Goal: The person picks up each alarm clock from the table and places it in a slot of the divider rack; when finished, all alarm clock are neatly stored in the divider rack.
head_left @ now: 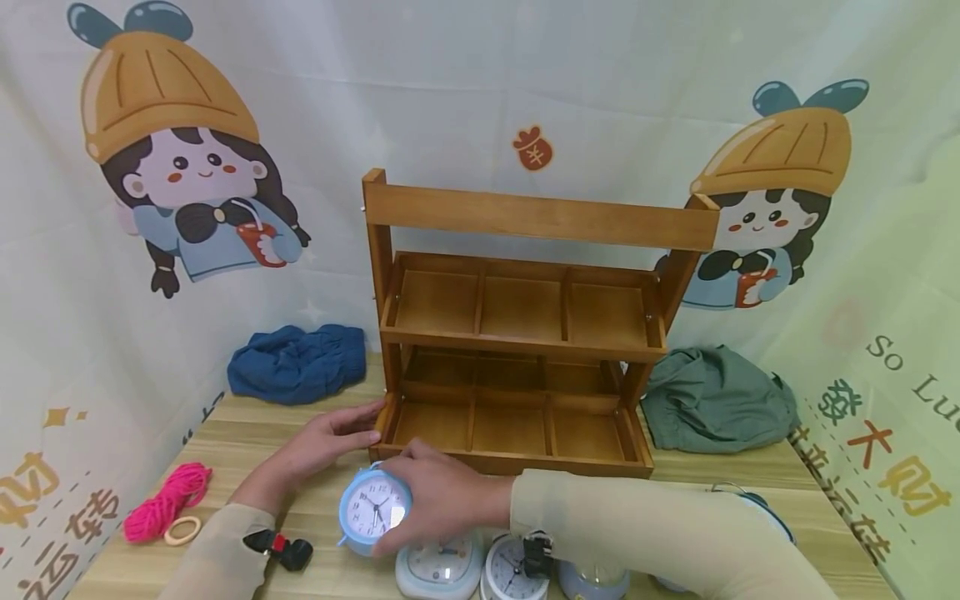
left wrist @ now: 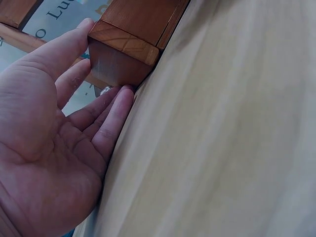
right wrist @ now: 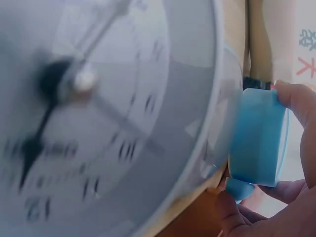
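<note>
A two-tier wooden rack [head_left: 525, 350] with divided compartments stands at the back of the table. My left hand [head_left: 330, 440] lies open, its straight fingers touching the rack's lower left corner [left wrist: 121, 52]. My right hand [head_left: 442, 500] grips a light blue alarm clock [head_left: 372, 507] just in front of the rack's bottom tray, its white dial facing me. In the right wrist view the clock face [right wrist: 98, 113] fills the frame, blurred, and my fingers [right wrist: 296, 103] curl round its blue rim [right wrist: 259, 138].
Two more clocks [head_left: 441, 571] [head_left: 513, 573] lie at the near edge under my right forearm. A pink yarn bundle [head_left: 165, 500] and a ring [head_left: 182, 530] sit at left, a blue cloth [head_left: 296, 362] back left, a green cloth [head_left: 716, 400] back right.
</note>
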Tool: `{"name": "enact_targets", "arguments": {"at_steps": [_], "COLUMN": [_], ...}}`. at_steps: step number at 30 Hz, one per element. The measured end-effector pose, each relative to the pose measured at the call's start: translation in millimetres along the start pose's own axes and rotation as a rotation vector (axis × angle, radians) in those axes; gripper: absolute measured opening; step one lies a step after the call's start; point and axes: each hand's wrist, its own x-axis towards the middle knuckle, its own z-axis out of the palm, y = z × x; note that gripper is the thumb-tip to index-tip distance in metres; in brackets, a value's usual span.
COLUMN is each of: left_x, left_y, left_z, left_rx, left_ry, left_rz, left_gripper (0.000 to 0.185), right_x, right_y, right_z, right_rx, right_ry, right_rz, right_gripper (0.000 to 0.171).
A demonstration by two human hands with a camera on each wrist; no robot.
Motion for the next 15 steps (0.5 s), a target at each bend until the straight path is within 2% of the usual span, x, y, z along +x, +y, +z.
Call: {"name": "enact_targets", "arguments": {"at_steps": [8, 15], "left_x": [0.0, -0.8], "left_y": [1.1, 2.4], "left_z": [0.1, 0.7], "left_rx": [0.002, -0.016], "left_ry": [0.006, -0.001], "left_rz": [-0.02, -0.017], "left_gripper": [0.067, 0.067], "right_x": [-3.2, -4.1], "right_y": [14.8, 27.5], "right_z": [-12.3, -23.0], "right_rx": [0.006, 0.002], "right_ry": [0.083, 0.124], "right_rz": [0.051, 0.045], "right_gripper": [0.099, 0.097]}}
